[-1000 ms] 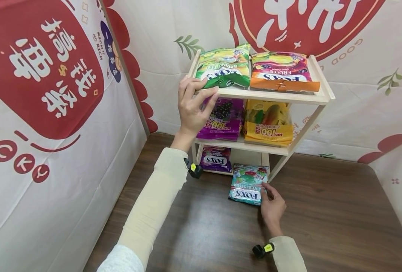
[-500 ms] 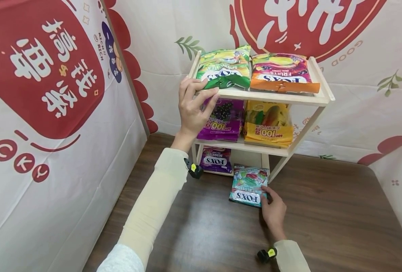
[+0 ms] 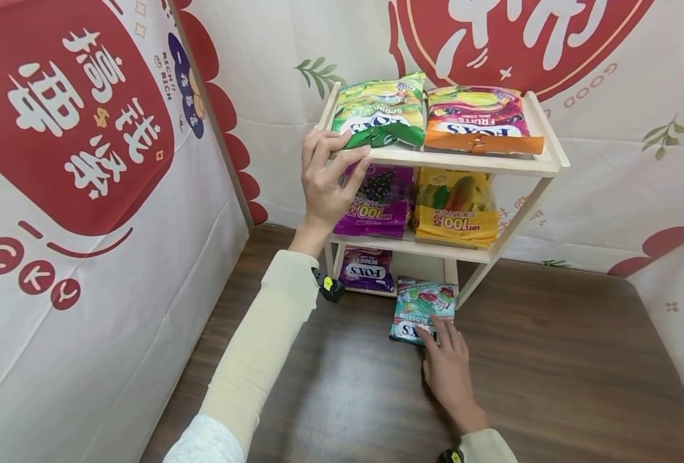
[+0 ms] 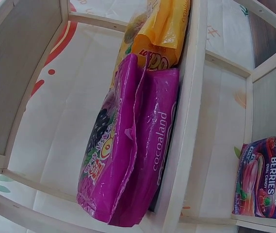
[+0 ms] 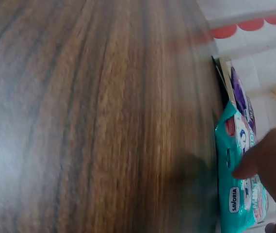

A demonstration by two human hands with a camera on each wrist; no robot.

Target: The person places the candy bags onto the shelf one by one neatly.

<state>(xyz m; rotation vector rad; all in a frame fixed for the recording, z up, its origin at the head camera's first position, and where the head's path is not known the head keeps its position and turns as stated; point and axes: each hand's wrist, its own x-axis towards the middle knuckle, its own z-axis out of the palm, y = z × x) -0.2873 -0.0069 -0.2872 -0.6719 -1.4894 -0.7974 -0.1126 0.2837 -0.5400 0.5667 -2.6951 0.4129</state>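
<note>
In the head view my left hand [image 3: 330, 173] grips the front left corner of a pale wooden shelf rack [image 3: 463, 162], close to a green Spring Tea candy bag [image 3: 379, 112]. My right hand [image 3: 450, 370] lies over the lower part of a teal Fox's candy bag [image 3: 425, 301], its fingers extended and partly covering the label. That bag lies at the front of the lowest tier, its near end out over the table. The right wrist view shows the teal bag [image 5: 235, 170] from the side, a finger against its end. A purple Berries bag [image 3: 368, 269] lies to its left.
On the top tier sits an orange-edged Fruits bag [image 3: 481, 119]. The middle tier carries purple [image 3: 377, 206] and yellow [image 3: 456, 209] bags. A brown wooden table [image 3: 573, 360] is under the rack, with printed cloth walls [image 3: 278, 173] behind and at the sides.
My right hand has shifted from the teal bag's right edge to over its near end, fingers now on its front. My left hand stays on the rack.
</note>
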